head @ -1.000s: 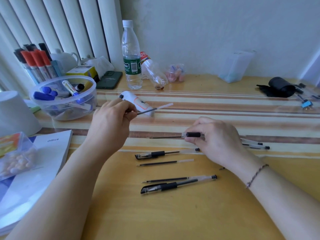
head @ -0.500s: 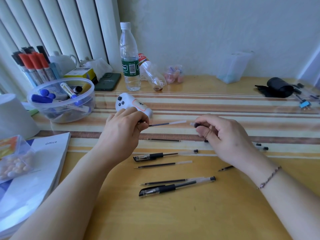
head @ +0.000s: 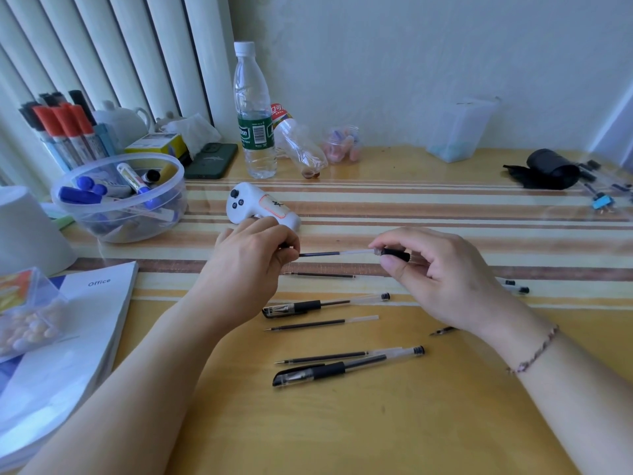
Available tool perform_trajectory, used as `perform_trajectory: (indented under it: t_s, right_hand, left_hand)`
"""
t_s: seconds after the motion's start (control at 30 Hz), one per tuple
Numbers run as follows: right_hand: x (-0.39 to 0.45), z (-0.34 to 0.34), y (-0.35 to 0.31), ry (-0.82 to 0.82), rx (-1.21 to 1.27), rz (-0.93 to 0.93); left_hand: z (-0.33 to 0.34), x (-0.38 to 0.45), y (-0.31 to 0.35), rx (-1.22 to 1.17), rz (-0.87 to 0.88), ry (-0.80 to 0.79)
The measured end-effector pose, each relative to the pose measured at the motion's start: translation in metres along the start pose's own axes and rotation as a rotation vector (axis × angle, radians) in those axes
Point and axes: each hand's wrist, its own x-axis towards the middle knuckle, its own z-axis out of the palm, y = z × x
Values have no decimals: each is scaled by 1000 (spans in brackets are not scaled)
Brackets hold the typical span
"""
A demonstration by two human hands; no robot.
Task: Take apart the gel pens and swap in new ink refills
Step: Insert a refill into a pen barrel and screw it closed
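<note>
Hands had converged above the worktop [head: 342, 423]: the left hand [head: 250, 265] pinched a refill [head: 329, 253], whose clear end now met the barrel [head: 394, 254] gripped by the right hand [head: 442, 275], so insertion was likely beginning.

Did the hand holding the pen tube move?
Yes. The right hand rose from the brown stripe and brought the pen barrel toward the refill.

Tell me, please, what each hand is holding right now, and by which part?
The left hand pinches an ink refill near its tip end; the right hand holds a pen barrel by its black grip.
</note>
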Motion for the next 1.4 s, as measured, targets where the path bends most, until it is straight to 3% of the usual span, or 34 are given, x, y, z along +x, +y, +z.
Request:
perform_trajectory:
  t_s: [0.37,0.57,0.7,0.9,1.07,1.4]
  right_hand:
    - [0,-2,-3,-6,16,-43]
    - [-2,-4,-17,-24,-390,-189]
    - [-6,10,-26,-44,-297,-152]
    - [-2,10,-20,148,21,129]
    - [-4,4,-23,279,225,99]
    - [-6,4,-21,175,17,-88]
  left_hand:
    - [2,0,0,34,17,-26]
    - [1,-3,9,231,125,4]
    - [6,-3,23,200,191,65]
    - [-11,-2,30,-59,106,432]
    - [-8,-1,29,-233,30,387]
    - [-4,-2,32,-297,65,335]
